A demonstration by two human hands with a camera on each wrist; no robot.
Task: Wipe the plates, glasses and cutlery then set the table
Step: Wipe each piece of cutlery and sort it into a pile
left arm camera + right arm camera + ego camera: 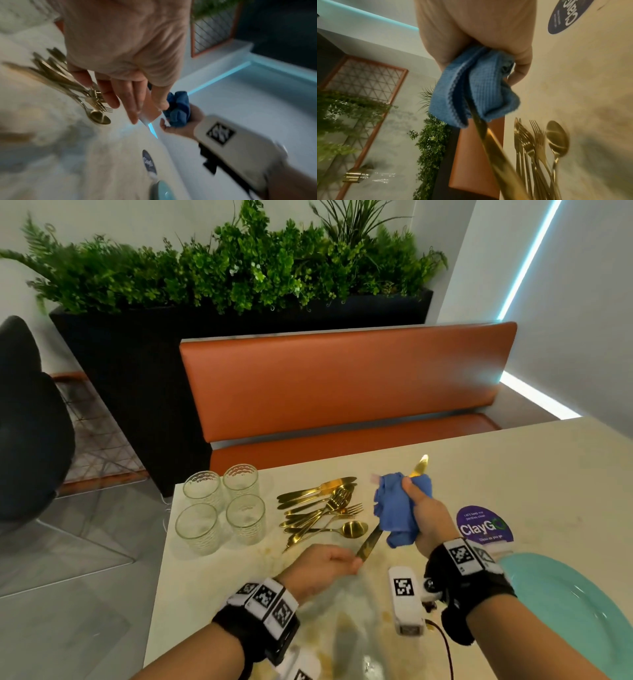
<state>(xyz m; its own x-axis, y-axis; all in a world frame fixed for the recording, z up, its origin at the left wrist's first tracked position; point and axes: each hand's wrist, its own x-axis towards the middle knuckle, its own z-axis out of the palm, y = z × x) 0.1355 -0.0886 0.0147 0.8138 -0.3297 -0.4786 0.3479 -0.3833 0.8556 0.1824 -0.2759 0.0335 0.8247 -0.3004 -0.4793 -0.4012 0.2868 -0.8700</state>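
Observation:
My left hand (351, 565) pinches the handle end of a gold knife (370, 542) between thumb and fingers, just above the table. My right hand (423, 510) grips a bunched blue cloth (397, 508) wrapped round the knife's middle. The blade tip (421, 465) sticks out beyond the cloth. In the left wrist view the knife (150, 120) runs from my left hand (147, 111) into the cloth (179, 109). The right wrist view shows the cloth (471, 88) folded over the knife (493, 148). A pile of gold cutlery (322, 508) lies on the table left of the cloth.
Several clear glasses (222, 505) stand at the table's left corner. A teal plate (575, 611) lies at the near right, beside a round purple sticker (484, 525). An orange bench (342, 392) and a black planter (137, 364) stand beyond the pale table (513, 460).

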